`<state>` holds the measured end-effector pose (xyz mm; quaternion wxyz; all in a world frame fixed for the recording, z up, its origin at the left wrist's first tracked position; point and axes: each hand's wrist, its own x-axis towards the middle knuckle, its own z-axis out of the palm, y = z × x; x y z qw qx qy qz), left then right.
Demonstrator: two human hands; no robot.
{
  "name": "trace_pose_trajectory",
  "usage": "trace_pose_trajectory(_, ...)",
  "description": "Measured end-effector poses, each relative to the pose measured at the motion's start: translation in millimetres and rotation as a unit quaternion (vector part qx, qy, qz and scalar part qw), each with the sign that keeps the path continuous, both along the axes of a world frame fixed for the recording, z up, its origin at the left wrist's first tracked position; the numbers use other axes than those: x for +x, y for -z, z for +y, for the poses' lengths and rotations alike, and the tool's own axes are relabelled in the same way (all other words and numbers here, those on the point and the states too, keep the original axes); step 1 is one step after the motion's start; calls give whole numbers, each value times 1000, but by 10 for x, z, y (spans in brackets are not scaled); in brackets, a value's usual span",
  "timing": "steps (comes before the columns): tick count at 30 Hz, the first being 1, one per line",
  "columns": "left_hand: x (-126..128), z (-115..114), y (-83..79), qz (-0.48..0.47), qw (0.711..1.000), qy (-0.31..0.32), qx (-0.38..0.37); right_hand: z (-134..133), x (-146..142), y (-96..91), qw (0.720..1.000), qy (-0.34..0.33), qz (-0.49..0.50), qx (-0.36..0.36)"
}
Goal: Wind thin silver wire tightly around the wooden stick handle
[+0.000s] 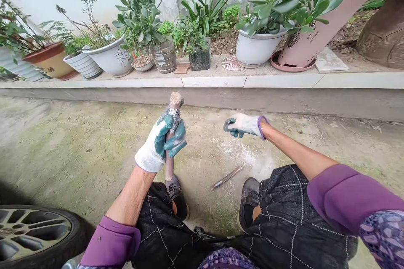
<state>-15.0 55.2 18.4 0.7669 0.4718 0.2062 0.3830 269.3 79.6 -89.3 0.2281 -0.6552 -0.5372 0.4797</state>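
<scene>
My left hand (157, 141), in a white glove with green coated palm and fingers, is closed around a round wooden stick (169, 166) held upright. Thin silvery wire (174, 119) is wound in tight turns about the stick's upper part, below its bare top end. From there a fine strand stretches right towards my right hand (241, 125), which wears a matching glove. The right fingers are curled shut at the strand's far end; their grip on it is partly hidden. A dark bit shows behind the stick's top.
On the concrete between my shoes lies a short, narrow stick-like piece (226, 178), with white powder (244, 155) scattered near it. A tiled ledge (214, 81) ahead carries several potted plants, including a white pot (260, 48). A car wheel (34, 231) stands at lower left.
</scene>
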Motion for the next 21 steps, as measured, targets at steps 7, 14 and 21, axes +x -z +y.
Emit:
trace_pose_trajectory(7, 140, -62, 32, 170, 981, -89, 27, -22, -29, -380, 969, 105, 152, 165)
trace_pose_trajectory(14, 384, -131, -10, 258, 962, -64, 59, -247, -502, -637, 885, -95, 427, 162)
trace_pose_trajectory(21, 355, -166, 12, 253, 967, 6, 33, -259, -447, -708, 925, -104, 348, 111)
